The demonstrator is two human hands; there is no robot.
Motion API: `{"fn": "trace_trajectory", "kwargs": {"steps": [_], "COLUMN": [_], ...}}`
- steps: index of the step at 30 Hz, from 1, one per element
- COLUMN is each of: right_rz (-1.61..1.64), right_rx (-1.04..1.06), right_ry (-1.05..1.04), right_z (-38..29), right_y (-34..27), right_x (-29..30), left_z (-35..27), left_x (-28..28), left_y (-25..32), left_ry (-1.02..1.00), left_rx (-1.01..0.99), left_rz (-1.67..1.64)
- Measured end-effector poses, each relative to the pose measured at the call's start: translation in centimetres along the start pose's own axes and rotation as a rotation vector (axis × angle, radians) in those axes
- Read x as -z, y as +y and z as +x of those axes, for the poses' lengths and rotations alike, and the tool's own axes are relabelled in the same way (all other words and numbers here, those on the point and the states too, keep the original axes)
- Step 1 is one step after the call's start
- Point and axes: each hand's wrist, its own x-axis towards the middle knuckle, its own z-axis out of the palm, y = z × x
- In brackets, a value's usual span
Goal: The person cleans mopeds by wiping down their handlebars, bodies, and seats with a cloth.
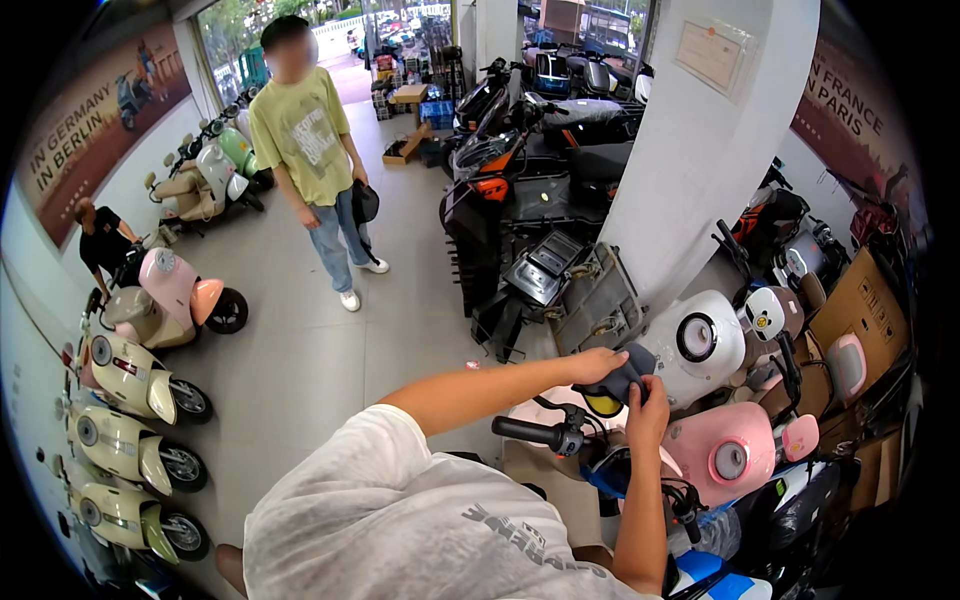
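Observation:
Both of my hands hold a dark grey, soft-looking item (pixel 636 373), perhaps a cap. My left hand (pixel 600 365) grips its upper edge, with that arm stretched across the picture. My right hand (pixel 649 412) pinches its lower side, thumb uppermost. A yellow patch with a dark rim (pixel 604 405) shows just below it; I cannot tell whether it belongs to the item. Under my arms is a scooter's black handlebar grip (pixel 529 431). Close beyond my hands stand a white scooter (pixel 675 341) and a pink scooter (pixel 724 454).
A person in a yellow-green T-shirt (pixel 304 135) stands on the tiled floor holding a dark object. Another person in black (pixel 109 240) is beside a pink scooter (pixel 169 281). Cream scooters (pixel 120 442) line the left. A white pillar (pixel 697 150) and a metal-framed panel (pixel 600 300) stand ahead.

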Motion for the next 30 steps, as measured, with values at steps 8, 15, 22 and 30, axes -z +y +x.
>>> {"fn": "trace_trajectory", "kwargs": {"steps": [8, 15, 22, 30], "right_rz": [-0.010, -0.102, -0.171, -0.292], "right_rx": [0.039, 0.027, -0.126, -0.409], "right_ry": [-0.091, -0.112, -0.261, -0.536], "right_z": [3.7, 8.3, 8.2, 3.0], "right_y": [-0.2, -3.2, -1.8, 4.2], "right_x": [0.6, 3.0, 7.0, 8.4], "left_z": [-1.1, -0.3, 1.6, 2.2], "left_x": [2.0, 2.5, 3.1, -0.3], "left_y": [-0.2, 2.2, 1.2, 1.0], "left_ry": [0.035, 0.346, 0.047, -0.663], "left_rx": [-0.189, -0.428, -0.532, 0.007], "left_rz": [0.758, 0.936, 0.686, 0.628]}}
